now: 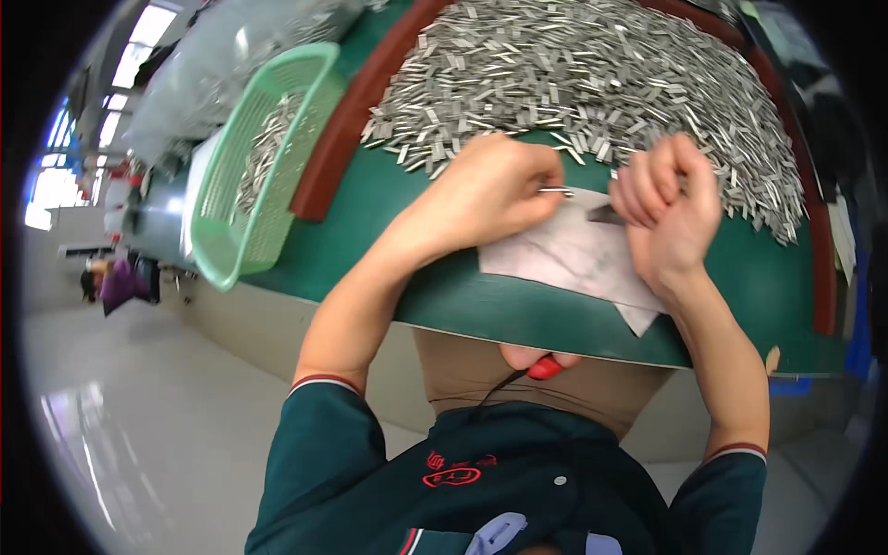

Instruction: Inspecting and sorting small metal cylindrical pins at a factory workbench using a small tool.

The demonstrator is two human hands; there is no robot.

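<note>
Above green tabletop (518, 301), left fingers (544, 165) hold a metal piece (559, 191), long axis rightward.

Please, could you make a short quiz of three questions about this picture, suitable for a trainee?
1. What pale thing lies on the green tabletop, near the left hand and the right hand?
2. True or false: the left hand is empty.
3. On which side of the metal pile is the basket? A) left B) right C) on top

Key:
1. A cloth.
2. False; it pinches a small metal piece.
3. A.
</note>
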